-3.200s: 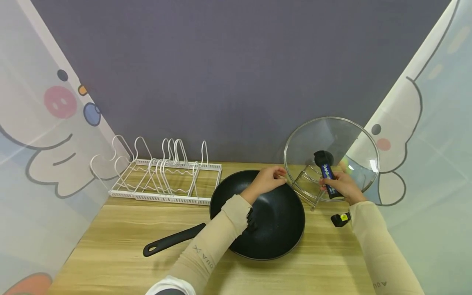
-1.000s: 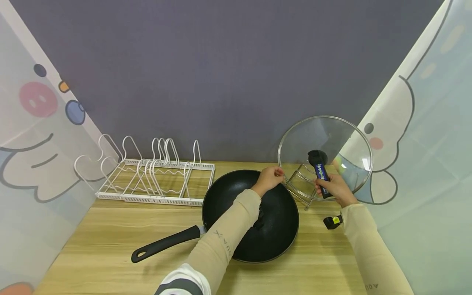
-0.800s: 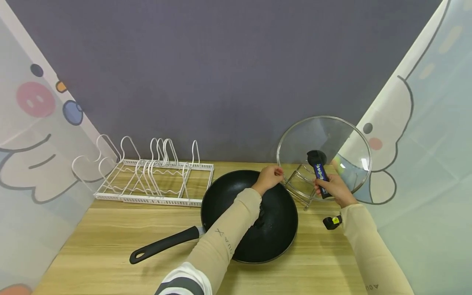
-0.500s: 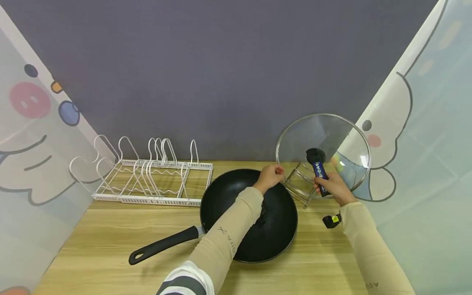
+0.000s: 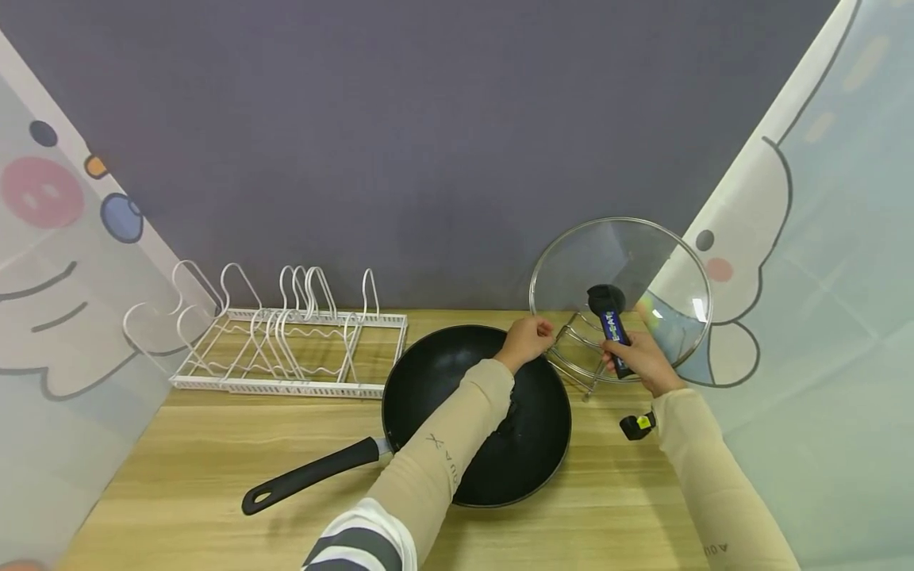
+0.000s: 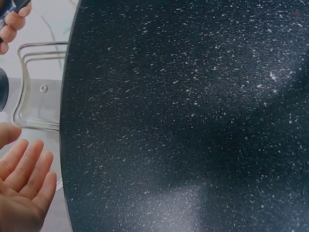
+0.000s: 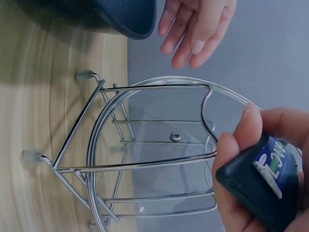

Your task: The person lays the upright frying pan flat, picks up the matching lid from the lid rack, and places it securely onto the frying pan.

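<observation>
A clear glass lid (image 5: 571, 262) with a metal rim leans upright in a wire lid stand (image 7: 135, 166) on the right of the table. My right hand (image 5: 643, 361) grips the lid's long black handle (image 5: 612, 327), which bears a blue label. The thumb and fingers wrap round its lower end in the right wrist view. My left hand (image 5: 527, 341) reaches over a black wok (image 5: 443, 381), beside the lid's left rim. Its fingers (image 7: 181, 34) are loosely bent with nothing between them, apart from the rim in the right wrist view. My left forearm hides part of the wok.
The wok's handle (image 5: 310, 476) points to the front left. A white wire rack (image 5: 300, 387) with several upright loops stands at the back left. A grey panel (image 5: 428, 159) closes off the back, with cartoon-print sheets (image 5: 821, 317) at both sides.
My left hand has shifted right across the wok, closer to the lid's rim. My right hand keeps its grip on the handle. The head view has swung slightly right.
</observation>
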Motion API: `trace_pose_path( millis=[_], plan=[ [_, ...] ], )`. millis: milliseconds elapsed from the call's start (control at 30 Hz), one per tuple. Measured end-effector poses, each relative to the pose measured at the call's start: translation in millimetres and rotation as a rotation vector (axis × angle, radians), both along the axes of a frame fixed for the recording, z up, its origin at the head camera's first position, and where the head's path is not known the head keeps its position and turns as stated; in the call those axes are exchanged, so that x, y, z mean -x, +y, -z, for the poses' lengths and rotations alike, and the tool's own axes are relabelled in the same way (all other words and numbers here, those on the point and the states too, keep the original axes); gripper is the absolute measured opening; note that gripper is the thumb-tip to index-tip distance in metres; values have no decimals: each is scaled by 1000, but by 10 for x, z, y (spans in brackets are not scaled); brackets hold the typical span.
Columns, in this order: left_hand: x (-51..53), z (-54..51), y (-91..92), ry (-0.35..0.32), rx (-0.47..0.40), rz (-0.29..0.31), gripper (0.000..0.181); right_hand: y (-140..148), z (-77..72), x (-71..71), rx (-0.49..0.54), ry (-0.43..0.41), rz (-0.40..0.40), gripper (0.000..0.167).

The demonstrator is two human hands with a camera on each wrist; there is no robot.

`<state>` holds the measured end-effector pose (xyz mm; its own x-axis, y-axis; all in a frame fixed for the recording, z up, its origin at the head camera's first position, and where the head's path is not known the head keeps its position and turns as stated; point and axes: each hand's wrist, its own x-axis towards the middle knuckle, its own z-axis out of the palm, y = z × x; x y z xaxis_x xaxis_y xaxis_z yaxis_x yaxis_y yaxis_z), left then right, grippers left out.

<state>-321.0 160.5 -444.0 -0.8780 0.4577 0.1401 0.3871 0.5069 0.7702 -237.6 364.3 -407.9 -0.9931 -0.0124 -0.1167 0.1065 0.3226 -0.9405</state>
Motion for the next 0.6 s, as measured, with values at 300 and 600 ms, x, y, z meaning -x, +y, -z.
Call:
trace_pose_path(
  millis=[300, 600],
  plan=[
    [-35, -7, 57, -9, -1, -10, 22, -60, 3, -17, 1, -3, 9, 34],
    [-20, 6, 163, 25, 0, -28, 18, -62, -18, -58, -13, 22, 30, 35]
  ],
)
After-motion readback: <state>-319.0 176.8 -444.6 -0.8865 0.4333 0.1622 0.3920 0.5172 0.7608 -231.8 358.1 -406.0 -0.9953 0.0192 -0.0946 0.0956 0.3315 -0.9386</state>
